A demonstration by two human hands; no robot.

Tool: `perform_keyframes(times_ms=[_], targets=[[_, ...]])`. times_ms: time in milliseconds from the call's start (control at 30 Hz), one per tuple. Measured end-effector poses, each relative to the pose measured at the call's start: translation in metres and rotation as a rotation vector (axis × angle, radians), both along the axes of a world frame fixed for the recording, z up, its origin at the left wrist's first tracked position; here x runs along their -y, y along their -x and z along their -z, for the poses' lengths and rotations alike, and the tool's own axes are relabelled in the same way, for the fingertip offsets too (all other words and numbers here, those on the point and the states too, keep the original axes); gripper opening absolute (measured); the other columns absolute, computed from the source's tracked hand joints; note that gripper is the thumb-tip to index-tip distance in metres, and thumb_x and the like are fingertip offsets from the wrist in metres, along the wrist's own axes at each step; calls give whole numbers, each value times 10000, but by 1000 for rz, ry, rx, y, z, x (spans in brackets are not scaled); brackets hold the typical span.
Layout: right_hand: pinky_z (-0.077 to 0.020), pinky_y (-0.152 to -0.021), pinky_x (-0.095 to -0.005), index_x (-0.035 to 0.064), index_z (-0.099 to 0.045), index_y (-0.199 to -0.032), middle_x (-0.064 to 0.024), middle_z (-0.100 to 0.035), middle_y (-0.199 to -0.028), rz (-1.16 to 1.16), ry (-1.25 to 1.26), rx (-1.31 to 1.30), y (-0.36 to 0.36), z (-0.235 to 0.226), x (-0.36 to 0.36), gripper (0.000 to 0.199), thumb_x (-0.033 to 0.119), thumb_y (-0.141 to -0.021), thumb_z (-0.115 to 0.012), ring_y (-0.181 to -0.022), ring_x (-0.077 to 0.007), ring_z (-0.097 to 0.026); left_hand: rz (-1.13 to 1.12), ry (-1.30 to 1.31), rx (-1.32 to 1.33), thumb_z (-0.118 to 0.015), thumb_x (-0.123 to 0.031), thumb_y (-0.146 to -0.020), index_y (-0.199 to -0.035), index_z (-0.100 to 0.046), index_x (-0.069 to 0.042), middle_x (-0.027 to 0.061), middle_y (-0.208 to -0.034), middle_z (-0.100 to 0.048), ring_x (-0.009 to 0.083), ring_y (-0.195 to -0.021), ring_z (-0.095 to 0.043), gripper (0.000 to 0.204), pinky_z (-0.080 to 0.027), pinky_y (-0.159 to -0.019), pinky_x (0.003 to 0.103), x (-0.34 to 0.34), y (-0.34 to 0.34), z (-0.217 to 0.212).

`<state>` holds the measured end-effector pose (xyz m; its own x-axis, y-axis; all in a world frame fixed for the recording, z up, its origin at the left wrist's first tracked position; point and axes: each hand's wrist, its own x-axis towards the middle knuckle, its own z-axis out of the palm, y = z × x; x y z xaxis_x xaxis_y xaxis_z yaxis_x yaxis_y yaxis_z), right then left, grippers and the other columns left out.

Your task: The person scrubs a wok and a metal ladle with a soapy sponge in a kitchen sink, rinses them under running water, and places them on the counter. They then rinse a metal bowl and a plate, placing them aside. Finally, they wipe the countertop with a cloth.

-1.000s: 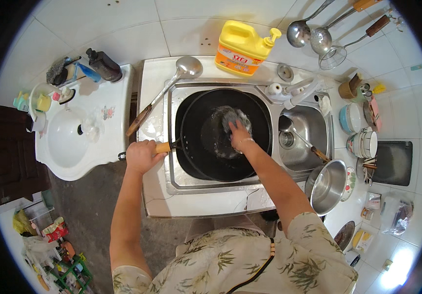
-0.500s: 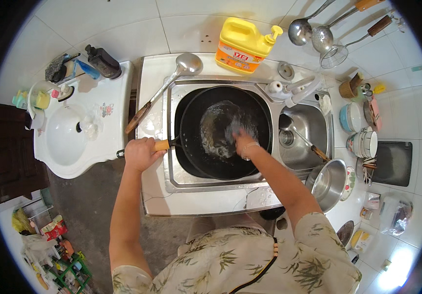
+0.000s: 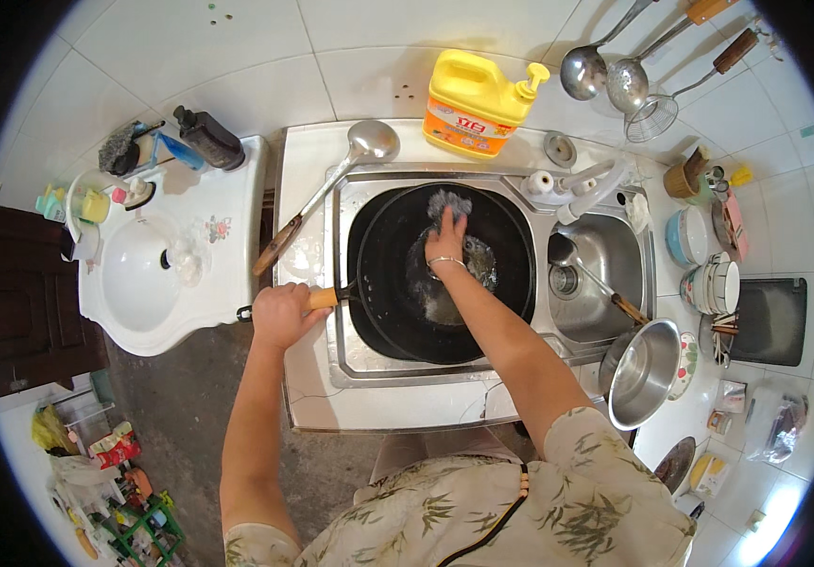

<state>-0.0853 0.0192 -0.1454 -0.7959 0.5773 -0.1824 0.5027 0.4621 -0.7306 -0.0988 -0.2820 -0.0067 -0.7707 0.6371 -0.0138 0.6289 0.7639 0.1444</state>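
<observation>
Left hand (image 3: 279,314), at 9 o'clock of the wok (image 3: 440,274): fist closed round the handle (image 3: 324,299), bracing against scrubbing load. Wok seated in the left sink basin (image 3: 350,354), keeping water contained. Right hand (image 3: 446,238), at 12 o'clock inside the wok: fingers flat, pressing a grey scourer (image 3: 446,202) onto the far wall. Beyond, at 12 o'clock: yellow jug (image 3: 478,104), within reach. At 10 o'clock: ladle (image 3: 326,189), parked on the counter.

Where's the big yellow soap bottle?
In the head view, the yellow bottle stands against the tiled wall behind the sink, just past the black wok, right of the ladle.
</observation>
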Motion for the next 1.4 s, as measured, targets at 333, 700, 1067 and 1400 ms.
perform_keyframes(times_ms=[333, 700, 1067, 1400], targets=[[-146, -1114, -329, 8, -221, -1410, -220, -159, -1481, -400, 347, -113, -24, -35, 81, 649, 161, -862, -533, -1384, -321, -143, 25, 2, -29, -722, -467, -632, -729, -610, -93, 70, -632, -572, 264, -580, -571, 402, -454, -557, 377, -5, 3, 1], [-223, -1100, -401, 123, -400, -1361, -114, -254, -1473, -1395, -201, 817, -136, -92, -49, 455, 260, -927, -393, -1357, -288, -239, 1, 21, 6, -725, -476, -630, -749, -623, -90, 83, -678, -602, 282, -616, -591, 417, -463, -583, 391, -1, 1, 0], [-145, -1117, -405, -10, -110, -1426, -308, -33, -1461, -266, 61, -289, 13, 3, 32, 730, 188, -858, -523, -1361, -427, -103, -15, 54, 46, -732, -469, -626, -749, -623, -88, 74, -676, -594, 274, -625, -585, 415, -463, -600, 390, -8, 2, 0], [-234, -1068, -470, 112, -215, -1429, -259, -62, -1473, -512, -217, 4, -78, -8, 60, 720, 126, -807, -577, -1285, -459, -245, -36, 48, 38, -729, -470, -622, -749, -624, -98, 72, -678, -597, 272, -632, -590, 407, -458, -598, 386, -3, 0, -2]])
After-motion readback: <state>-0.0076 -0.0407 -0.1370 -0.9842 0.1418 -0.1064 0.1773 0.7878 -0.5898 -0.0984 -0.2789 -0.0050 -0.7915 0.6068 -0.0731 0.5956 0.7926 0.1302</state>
